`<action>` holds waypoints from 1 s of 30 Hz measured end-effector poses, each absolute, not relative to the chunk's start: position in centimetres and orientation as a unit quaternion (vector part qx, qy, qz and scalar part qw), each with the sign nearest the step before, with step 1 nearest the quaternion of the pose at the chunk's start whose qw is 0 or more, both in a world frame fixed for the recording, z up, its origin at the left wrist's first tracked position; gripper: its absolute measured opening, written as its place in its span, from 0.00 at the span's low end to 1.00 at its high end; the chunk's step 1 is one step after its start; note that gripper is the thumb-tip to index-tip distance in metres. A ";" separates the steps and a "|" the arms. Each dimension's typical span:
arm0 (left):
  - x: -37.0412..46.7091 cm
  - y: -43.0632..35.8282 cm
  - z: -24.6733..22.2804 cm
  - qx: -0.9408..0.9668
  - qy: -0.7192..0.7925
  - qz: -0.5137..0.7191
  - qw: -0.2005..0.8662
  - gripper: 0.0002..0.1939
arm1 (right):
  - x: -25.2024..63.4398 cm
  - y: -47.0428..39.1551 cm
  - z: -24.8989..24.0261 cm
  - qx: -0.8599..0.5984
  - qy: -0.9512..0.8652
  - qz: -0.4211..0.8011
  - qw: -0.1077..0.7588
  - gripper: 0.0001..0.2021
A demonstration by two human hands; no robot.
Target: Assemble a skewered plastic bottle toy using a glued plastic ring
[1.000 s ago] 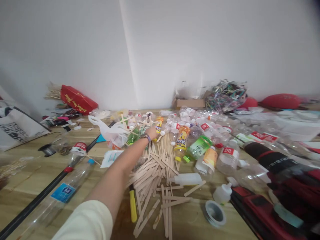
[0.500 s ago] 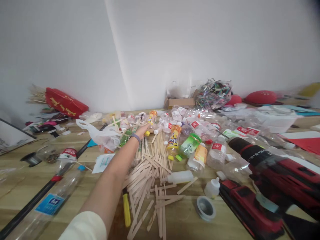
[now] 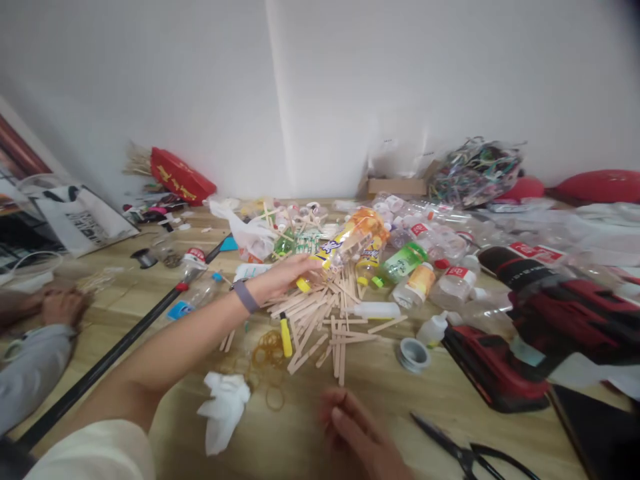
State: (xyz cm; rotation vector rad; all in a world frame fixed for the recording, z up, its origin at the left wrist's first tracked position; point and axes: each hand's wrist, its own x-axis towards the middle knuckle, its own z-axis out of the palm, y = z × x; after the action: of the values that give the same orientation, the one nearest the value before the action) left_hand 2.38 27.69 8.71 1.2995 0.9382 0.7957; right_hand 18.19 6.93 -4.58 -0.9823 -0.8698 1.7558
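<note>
My left hand (image 3: pixel 295 272), a band round its wrist, is closed on the neck end of an orange and yellow plastic bottle (image 3: pixel 355 237), raised over a pile of wooden sticks (image 3: pixel 315 313). The bottle's yellow cap (image 3: pixel 303 285) points down toward me. My right hand (image 3: pixel 350 423) is low at the front, blurred, with its fingers curled; whether it holds anything is hidden. Between the two hands lie a yellow-handled tool (image 3: pixel 285 335) and rubber bands (image 3: pixel 270 350).
Many plastic bottles (image 3: pixel 453 287) crowd the back and right. A red drill (image 3: pixel 550 320) and black scissors (image 3: pixel 465 457) lie at right. White tissue (image 3: pixel 223 407) and a long black rod (image 3: pixel 115 360) are at left, beyond which another person's hands (image 3: pixel 63 307) rest.
My left hand has drawn the orange bottle back from the heap and lifted it. The view has shifted left and down, bringing my right hand, the scissors, the tissue and another person's hands into sight.
</note>
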 end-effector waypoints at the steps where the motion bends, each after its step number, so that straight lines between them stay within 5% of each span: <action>1: 1.9 26.2 8.9 0.573 0.408 0.343 0.623 0.12 | 18.2 7.0 -4.6 -0.412 -0.357 0.687 0.481 0.22; 4: 0.5 22.4 9.6 0.594 0.413 0.326 0.609 0.17 | 19.1 7.4 -4.1 -0.472 -0.470 0.517 0.538 0.17; 7: -0.8 19.5 10.0 0.671 0.438 0.270 0.534 0.24 | 20.3 7.9 -2.9 -0.479 -0.650 0.179 0.562 0.14; 10: -1.7 17.1 10.1 0.742 0.468 0.201 0.437 0.31 | 20.8 8.3 -1.5 -0.456 -0.723 -0.125 0.503 0.20; 13: -2.1 15.0 10.1 0.786 0.452 0.118 0.406 0.31 | 20.7 8.1 -0.1 -0.464 -0.734 -0.298 0.396 0.24; 17: -2.5 12.4 10.0 0.825 0.417 0.013 0.380 0.31 | 20.8 7.2 1.2 -0.491 -0.777 -0.280 0.277 0.23; 21: -3.6 10.3 8.2 0.869 0.393 0.113 0.278 0.26 | 21.6 6.2 1.5 -0.488 -0.841 -0.158 0.173 0.19; 26: -4.9 8.8 3.5 0.899 0.371 0.230 0.019 0.23 | 21.9 5.8 1.0 -0.484 -0.862 0.015 0.149 0.22; 30: -4.9 8.3 1.9 0.877 0.403 0.260 0.004 0.19 | 21.5 6.2 0.2 -0.439 -0.885 0.047 0.151 0.22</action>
State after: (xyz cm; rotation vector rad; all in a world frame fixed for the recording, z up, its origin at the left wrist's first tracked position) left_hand -4.92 8.25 1.89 2.7489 1.2622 0.8157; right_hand 21.48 6.19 0.23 -1.2598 -2.5400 0.1346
